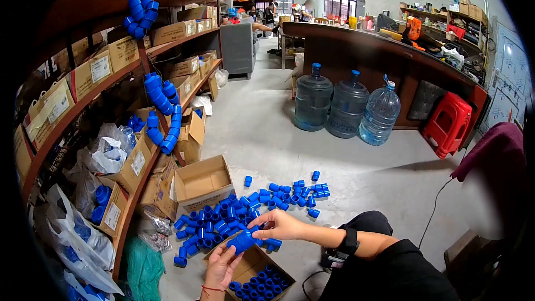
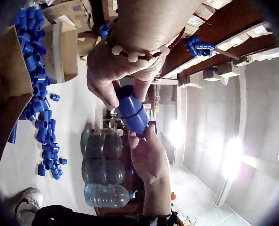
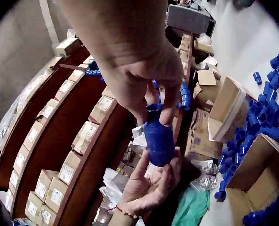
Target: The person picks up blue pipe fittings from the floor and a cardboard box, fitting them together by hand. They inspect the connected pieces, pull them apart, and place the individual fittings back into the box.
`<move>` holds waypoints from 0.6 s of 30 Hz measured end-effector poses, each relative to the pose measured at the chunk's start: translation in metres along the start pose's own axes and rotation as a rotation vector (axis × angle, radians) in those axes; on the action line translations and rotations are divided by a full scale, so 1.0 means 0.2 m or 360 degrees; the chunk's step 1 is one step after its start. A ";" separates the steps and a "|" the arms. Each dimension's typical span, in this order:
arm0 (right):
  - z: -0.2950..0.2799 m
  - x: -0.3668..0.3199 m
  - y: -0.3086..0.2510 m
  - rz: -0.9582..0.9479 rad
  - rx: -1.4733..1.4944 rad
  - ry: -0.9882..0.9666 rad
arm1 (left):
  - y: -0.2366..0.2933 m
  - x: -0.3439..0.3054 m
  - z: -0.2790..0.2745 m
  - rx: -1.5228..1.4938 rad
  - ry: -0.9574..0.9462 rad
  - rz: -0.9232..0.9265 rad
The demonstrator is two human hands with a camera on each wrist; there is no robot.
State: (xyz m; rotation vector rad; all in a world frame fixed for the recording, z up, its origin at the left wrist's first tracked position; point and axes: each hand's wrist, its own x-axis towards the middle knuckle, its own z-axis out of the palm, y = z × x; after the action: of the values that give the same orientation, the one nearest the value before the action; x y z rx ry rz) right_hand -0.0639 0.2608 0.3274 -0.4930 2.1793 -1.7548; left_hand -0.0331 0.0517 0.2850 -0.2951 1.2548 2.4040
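Both hands hold a blue plastic pipe fitting (image 1: 242, 241) over an open cardboard box (image 1: 283, 272). My left hand (image 1: 220, 267) grips its wider lower end between thumb and fingers. At the other end, my right hand (image 1: 281, 225) pinches the narrower neck, as the right wrist view shows of the fitting (image 3: 159, 141). A ring-shaped seam runs round the fitting (image 2: 131, 113) in the left wrist view. Inside the box, several blue fittings (image 1: 261, 289) stand with open ends up. A loose pile of blue fittings (image 1: 223, 220) lies on the floor just beyond.
Behind the pile stands an empty cardboard box (image 1: 203, 181). Shelves (image 1: 161, 49) of cartons line the left, with chains of blue fittings (image 1: 161, 93) hanging from them. Large water bottles (image 1: 348, 106) and a red stool (image 1: 447, 125) stand ahead near a counter (image 1: 362, 44).
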 end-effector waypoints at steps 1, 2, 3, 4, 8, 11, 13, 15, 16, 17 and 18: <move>0.00 -0.01 -0.03 -0.0052 -0.0080 0.0019 | 0.01 0.00 0.01 0.0001 -0.0001 0.0040; -0.01 -0.02 -0.06 -0.0103 -0.0160 0.0038 | 0.01 0.00 0.01 0.0004 0.0004 0.0036; -0.01 -0.02 -0.07 -0.0153 -0.0238 0.0058 | 0.02 0.00 0.00 0.0007 0.0008 0.0032; -0.01 -0.02 -0.06 -0.0170 -0.0248 0.0056 | 0.02 0.01 -0.01 0.0010 0.0012 0.0028; -0.01 -0.02 -0.03 -0.0215 -0.0360 0.0072 | 0.02 0.02 -0.01 0.0166 -0.0002 -0.0010; -0.03 -0.03 -0.05 -0.0267 -0.0443 0.0027 | 0.04 0.01 0.01 0.0206 -0.0061 -0.0004; -0.04 -0.03 -0.07 -0.0344 -0.0457 -0.0008 | 0.02 0.02 0.00 0.0198 -0.0125 0.0046; -0.04 -0.04 -0.10 -0.0448 -0.0439 -0.0031 | 0.02 0.02 0.01 0.0185 -0.0104 0.0057; -0.04 -0.04 -0.11 -0.0451 -0.0420 -0.0033 | 0.03 0.01 0.02 0.0177 -0.0088 0.0060; -0.05 -0.04 -0.12 -0.0453 -0.0402 -0.0035 | 0.04 0.01 0.03 0.0133 -0.0094 0.0055; -0.05 -0.05 -0.13 -0.0457 -0.0385 -0.0036 | 0.03 0.01 0.04 0.0129 -0.0095 0.0063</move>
State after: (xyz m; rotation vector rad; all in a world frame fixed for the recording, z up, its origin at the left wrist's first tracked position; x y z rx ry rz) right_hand -0.0577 0.2684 0.3552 -0.9197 2.4163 -1.6104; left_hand -0.0371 0.0544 0.2939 -0.1748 1.3392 2.3691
